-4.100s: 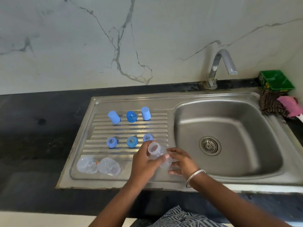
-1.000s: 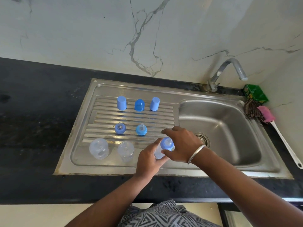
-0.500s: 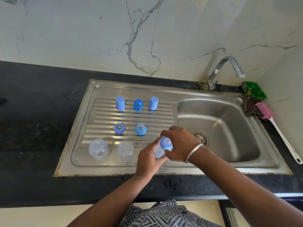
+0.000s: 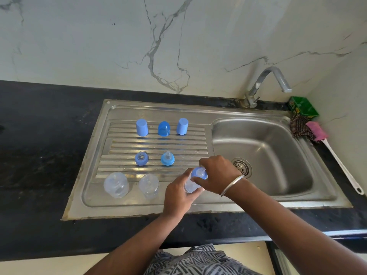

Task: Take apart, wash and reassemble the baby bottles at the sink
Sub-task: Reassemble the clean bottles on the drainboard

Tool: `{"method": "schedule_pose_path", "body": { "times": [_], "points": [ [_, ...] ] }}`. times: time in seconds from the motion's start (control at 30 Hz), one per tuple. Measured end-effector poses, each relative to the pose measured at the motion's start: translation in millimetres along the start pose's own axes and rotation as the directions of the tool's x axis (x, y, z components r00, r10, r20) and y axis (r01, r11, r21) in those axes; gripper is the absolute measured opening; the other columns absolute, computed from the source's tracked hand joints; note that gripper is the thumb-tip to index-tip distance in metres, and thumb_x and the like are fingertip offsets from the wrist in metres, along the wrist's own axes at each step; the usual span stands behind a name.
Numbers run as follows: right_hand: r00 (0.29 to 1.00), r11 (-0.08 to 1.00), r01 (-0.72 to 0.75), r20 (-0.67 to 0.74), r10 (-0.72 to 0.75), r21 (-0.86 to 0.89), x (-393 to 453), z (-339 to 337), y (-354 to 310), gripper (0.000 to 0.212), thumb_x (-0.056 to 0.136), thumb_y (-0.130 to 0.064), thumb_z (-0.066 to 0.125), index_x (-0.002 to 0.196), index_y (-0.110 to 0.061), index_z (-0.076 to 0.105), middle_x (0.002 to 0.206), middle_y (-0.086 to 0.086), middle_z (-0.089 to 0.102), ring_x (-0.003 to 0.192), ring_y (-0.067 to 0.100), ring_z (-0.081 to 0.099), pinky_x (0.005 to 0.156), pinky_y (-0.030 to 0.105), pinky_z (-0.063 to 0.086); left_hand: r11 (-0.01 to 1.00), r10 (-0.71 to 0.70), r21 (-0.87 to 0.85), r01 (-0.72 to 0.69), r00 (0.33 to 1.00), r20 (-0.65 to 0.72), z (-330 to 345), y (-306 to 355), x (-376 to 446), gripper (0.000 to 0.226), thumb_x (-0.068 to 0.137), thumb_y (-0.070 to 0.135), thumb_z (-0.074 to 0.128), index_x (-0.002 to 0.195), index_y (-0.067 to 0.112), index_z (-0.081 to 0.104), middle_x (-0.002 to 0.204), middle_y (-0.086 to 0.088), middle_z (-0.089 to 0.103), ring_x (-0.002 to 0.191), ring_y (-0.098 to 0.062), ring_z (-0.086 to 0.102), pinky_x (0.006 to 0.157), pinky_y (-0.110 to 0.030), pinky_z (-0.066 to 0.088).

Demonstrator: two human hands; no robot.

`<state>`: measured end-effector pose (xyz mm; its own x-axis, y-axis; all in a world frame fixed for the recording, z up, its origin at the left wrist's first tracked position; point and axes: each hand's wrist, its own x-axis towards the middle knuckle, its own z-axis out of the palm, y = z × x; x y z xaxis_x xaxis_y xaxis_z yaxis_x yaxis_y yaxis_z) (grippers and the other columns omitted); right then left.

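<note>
Marble wall and steel drainboard [image 4: 119, 201] frame parts sorted in rows at centre frame, probably so each bottle finds its pieces: caps, nipple rings, clear bottles. Lower centre, the left hand [image 4: 178, 197] wraps a clear bottle [image 4: 190, 186] steady while the right hand [image 4: 217, 173] pinches its blue nipple ring [image 4: 198, 172], seemingly screwing it on.

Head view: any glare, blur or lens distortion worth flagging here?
Head view: bright glare streaks on the ribbed drainboard; wide-angle bending curves the counter edge; left hand and right hand on the bottle look sharp; clear bottle bodies are low-contrast against steel.
</note>
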<state>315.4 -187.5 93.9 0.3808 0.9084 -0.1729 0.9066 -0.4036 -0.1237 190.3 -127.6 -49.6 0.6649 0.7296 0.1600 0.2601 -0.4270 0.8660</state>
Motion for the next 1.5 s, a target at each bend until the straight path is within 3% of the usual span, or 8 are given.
{"method": "schedule_pose_path", "body": {
  "times": [0.1, 0.2, 0.27, 0.43, 0.57, 0.7, 1.1, 1.5],
  "points": [
    [0.999, 0.999, -0.039, -0.033, 0.038, -0.020, 0, 2, 0, 0.050, 0.084, -0.067, 0.052, 0.084, -0.017, 0.053, 0.079, 0.001, 0.058, 0.077, 0.023, 0.060, 0.063, 0.030, 0.045, 1.000, -0.004, -0.023, 0.004, 1.000, 0.001, -1, 2, 0, 0.058, 0.074, 0.047, 0.083, 0.126, 0.031, 0.063, 0.114, 0.016, 0.072, 0.103, 0.001, 0.066, 0.087, -0.027, 0.056],
    [0.999, 0.989, 0.043, -0.026, -0.040, 0.142, -4, 1, 1, 0.047, 0.074, -0.046, 0.064, 0.114, -0.023, 0.058, 0.096, -0.001, 0.062, 0.088, 0.021, 0.061, 0.074, 0.034, 0.054, 0.999, -0.012, -0.035, 0.013, 1.000, 0.028, 0, -2, 0, 0.067, 0.074, 0.047, 0.080, 0.135, 0.033, 0.057, 0.121, 0.015, 0.069, 0.109, 0.000, 0.064, 0.090, -0.029, 0.055],
    [0.999, 0.989, 0.054, -0.006, -0.054, 0.139, -4, 1, 2, 0.038, 0.073, -0.034, 0.065, 0.109, -0.023, 0.062, 0.093, -0.001, 0.061, 0.087, 0.020, 0.062, 0.072, 0.031, 0.053, 1.000, -0.001, -0.018, 0.001, 0.999, 0.036, 1, -2, 0, 0.069, 0.075, 0.049, 0.078, 0.138, 0.035, 0.054, 0.122, 0.016, 0.068, 0.111, 0.001, 0.063, 0.091, -0.027, 0.055],
    [0.995, 0.995, -0.091, -0.028, 0.092, 0.042, -3, 6, 1, 0.053, 0.080, -0.069, 0.057, 0.084, -0.016, 0.058, 0.077, 0.000, 0.058, 0.072, 0.020, 0.058, 0.061, 0.029, 0.044, 1.000, -0.012, -0.027, 0.013, 1.000, 0.024, -1, 2, 0, 0.062, 0.077, 0.053, 0.076, 0.132, 0.032, 0.059, 0.113, 0.014, 0.072, 0.105, 0.002, 0.065, 0.090, -0.016, 0.052],
    [0.998, 0.988, 0.028, -0.067, -0.018, 0.152, -10, 10, 1, 0.058, 0.073, -0.050, 0.067, 0.123, -0.023, 0.056, 0.106, -0.001, 0.061, 0.093, 0.021, 0.062, 0.078, 0.032, 0.054, 1.000, 0.001, -0.028, 0.000, 0.999, 0.040, -1, -1, -1, 0.069, 0.075, 0.035, 0.085, 0.138, 0.030, 0.055, 0.120, 0.013, 0.070, 0.107, 0.000, 0.064, 0.090, -0.024, 0.055],
    [0.997, 0.992, 0.000, -0.080, 0.010, 0.126, -4, 10, 0, 0.029, 0.075, -0.042, 0.067, 0.095, -0.021, 0.064, 0.086, -0.001, 0.063, 0.081, 0.021, 0.061, 0.069, 0.030, 0.051, 0.999, 0.034, -0.008, -0.033, 0.999, 0.036, -2, 3, 1, 0.068, 0.077, 0.039, 0.083, 0.139, 0.034, 0.054, 0.126, 0.016, 0.067, 0.116, -0.001, 0.061, 0.096, -0.025, 0.053],
    [0.982, 0.979, -0.091, -0.147, 0.119, 0.181, -2, 26, 5, 0.045, 0.070, -0.061, 0.065, 0.071, -0.016, 0.062, 0.068, -0.001, 0.061, 0.063, 0.018, 0.057, 0.061, 0.033, 0.051, 1.000, 0.024, 0.007, -0.024, 0.999, 0.047, -1, 3, 1, 0.066, 0.077, 0.038, 0.083, 0.136, 0.034, 0.054, 0.114, 0.016, 0.070, 0.103, -0.001, 0.064, 0.088, -0.024, 0.055],
    [0.963, 0.939, 0.153, -0.258, -0.072, 0.309, 0, 41, 27, 0.049, 0.071, -0.066, 0.063, 0.072, -0.017, 0.067, 0.064, -0.004, 0.057, 0.058, 0.013, 0.053, 0.056, 0.029, 0.048, 0.996, 0.021, -0.085, -0.017, 0.998, 0.051, -3, 5, 2, 0.062, 0.077, 0.046, 0.080, 0.133, 0.033, 0.057, 0.112, 0.016, 0.071, 0.100, -0.004, 0.068, 0.085, -0.034, 0.057]
  ]
}}
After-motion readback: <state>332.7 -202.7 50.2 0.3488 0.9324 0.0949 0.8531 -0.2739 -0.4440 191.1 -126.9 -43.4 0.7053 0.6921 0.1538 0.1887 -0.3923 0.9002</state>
